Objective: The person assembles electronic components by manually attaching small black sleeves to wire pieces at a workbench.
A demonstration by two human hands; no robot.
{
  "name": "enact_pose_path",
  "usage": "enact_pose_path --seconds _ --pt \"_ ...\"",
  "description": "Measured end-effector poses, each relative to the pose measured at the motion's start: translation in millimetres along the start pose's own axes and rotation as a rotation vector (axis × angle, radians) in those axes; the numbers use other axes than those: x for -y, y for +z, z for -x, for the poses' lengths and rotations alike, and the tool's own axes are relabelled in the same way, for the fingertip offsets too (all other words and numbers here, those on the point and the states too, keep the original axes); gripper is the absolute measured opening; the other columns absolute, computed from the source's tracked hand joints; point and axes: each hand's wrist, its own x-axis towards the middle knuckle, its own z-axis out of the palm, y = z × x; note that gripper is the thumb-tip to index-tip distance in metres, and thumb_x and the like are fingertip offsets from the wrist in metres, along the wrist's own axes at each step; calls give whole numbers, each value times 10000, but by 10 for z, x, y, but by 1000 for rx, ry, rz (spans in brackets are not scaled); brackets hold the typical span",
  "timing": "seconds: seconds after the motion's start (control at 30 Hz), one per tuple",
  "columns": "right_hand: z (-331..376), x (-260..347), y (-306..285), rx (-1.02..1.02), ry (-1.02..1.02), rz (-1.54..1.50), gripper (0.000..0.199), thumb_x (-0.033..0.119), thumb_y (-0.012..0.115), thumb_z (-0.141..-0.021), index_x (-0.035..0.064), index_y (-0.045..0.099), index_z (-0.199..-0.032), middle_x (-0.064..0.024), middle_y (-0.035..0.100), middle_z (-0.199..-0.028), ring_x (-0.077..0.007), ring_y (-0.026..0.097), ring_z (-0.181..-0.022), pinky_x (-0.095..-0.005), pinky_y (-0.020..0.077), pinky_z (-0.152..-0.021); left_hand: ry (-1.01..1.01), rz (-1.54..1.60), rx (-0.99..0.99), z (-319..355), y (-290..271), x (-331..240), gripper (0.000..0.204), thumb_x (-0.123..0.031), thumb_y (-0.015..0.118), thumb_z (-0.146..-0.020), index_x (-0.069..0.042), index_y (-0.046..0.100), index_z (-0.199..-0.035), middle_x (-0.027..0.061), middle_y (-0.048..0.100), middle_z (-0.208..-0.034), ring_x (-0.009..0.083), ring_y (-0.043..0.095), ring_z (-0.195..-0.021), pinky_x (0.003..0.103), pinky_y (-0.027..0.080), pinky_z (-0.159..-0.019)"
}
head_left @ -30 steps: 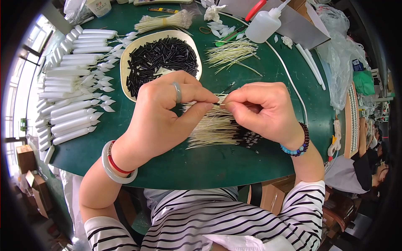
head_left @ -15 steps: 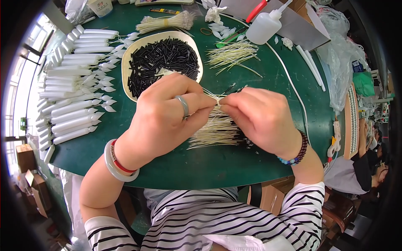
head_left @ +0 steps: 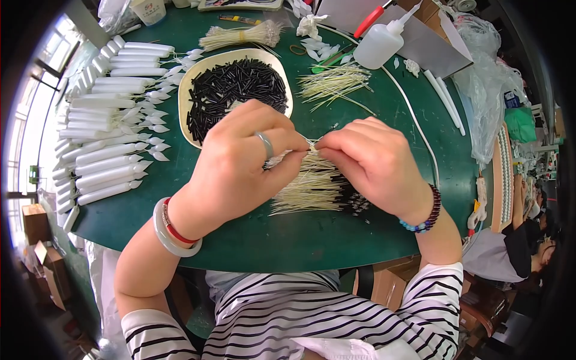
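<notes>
My left hand [head_left: 240, 162], with a ring and bangles at the wrist, and my right hand [head_left: 375, 162], with a bead bracelet, meet fingertip to fingertip above a pile of thin cream sticks with dark tips [head_left: 312, 189] on the green table [head_left: 300, 240]. Both pinch one thin cream stick [head_left: 312, 146] between them. Just behind the left hand lies a shallow cream tray of short black tubes [head_left: 234, 84].
Rows of white tubes with white petal-like tips [head_left: 102, 138] fill the left of the table. Loose cream sticks [head_left: 333, 84], a tied bundle [head_left: 240, 36], a squeeze bottle [head_left: 381, 42], red-handled pliers [head_left: 372, 18] and a plastic bag [head_left: 489, 90] sit at the back and right.
Both hands have shifted slightly; the right hand closed in toward the left, fingertips now touching over the stick pile.
</notes>
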Motion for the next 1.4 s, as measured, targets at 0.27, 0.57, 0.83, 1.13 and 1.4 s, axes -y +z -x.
enact_pose_path --seconds 0.27,0.57,0.83,1.13,1.4 --pt "3 32 -38 -116 112 -104 58 62 670 -771 43 615 -776 -71 576 -655 -243 561 -552 -327 448 -489 -199 128 -5 15 -15 -2 143 69 706 -668 -5 671 -784 75 637 -769 170 615 -691 263 482 -610" --pt "-5 10 -2 -126 86 -99 41 66 676 -761 51 644 -783 -69 600 -664 -230 573 -549 -307 454 -480 -228 171 17 24 18 -14 119 3 718 -690 -30 687 -800 75 634 -746 207 612 -675 288 480 -589" --pt "8 20 13 -142 10 -4 60 68 684 -750 58 632 -780 -60 586 -654 -231 569 -544 -314 453 -472 -232 159 7 32 34 -25 123 0 722 -686 -37 691 -799 70 635 -742 211 614 -677 292 483 -593" --pt "-1 14 46 -37 172 -281 126 129 692 -788 30 643 -849 -93 602 -695 -265 592 -611 -334 477 -556 188 -71 -20 -5 6 -9 198 99 712 -629 -19 663 -780 87 627 -762 211 608 -678 284 481 -590" --pt "8 -76 -58 65 213 -283 187 131 684 -794 1 634 -919 -104 610 -742 -253 602 -684 -331 479 -605 -96 5 6 18 9 -38 212 104 672 -649 -13 628 -820 82 629 -772 187 618 -697 270 495 -607"
